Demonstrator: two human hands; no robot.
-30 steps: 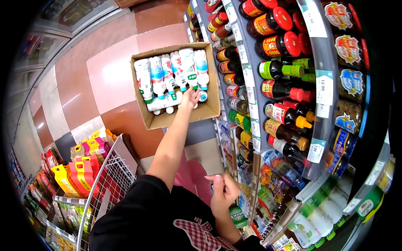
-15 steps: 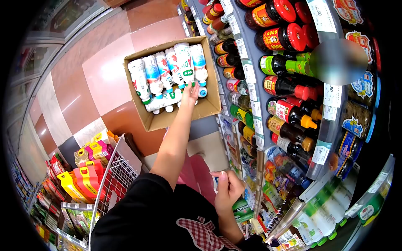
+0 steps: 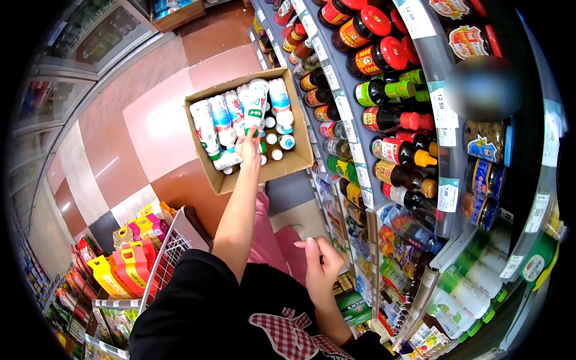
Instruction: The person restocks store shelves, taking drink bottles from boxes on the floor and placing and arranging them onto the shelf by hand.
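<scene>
My left hand (image 3: 248, 144) reaches into an open cardboard box (image 3: 217, 177) and grips a white plastic drink bottle (image 3: 257, 99) by its green-capped end. The bottle is raised above its neighbours, with the cap toward me. Beside it lie several similar white bottles (image 3: 204, 123), some with blue and red labels. One more bottle (image 3: 228, 161) lies crosswise, partly behind my hand. White caps (image 3: 276, 154) of upright bottles show below. My right hand (image 3: 323, 264) is held in front of my body, its fingers curled in and its thumb up; nothing shows in it.
To the right, shelves hold sauce bottles (image 3: 396, 150), red-lidded jars (image 3: 378, 57) and price labels (image 3: 447, 195). A wire rack (image 3: 171, 252) with yellow and red packages (image 3: 127, 267) stands at lower left. Tiled floor (image 3: 153, 99) lies around the box; glass-fronted cabinets (image 3: 90, 42) line the far left.
My left hand has drawn the bottle left and toward me, uncovering more white caps in the box. My right hand stays curled in nearly the same place. The view has shifted slightly.
</scene>
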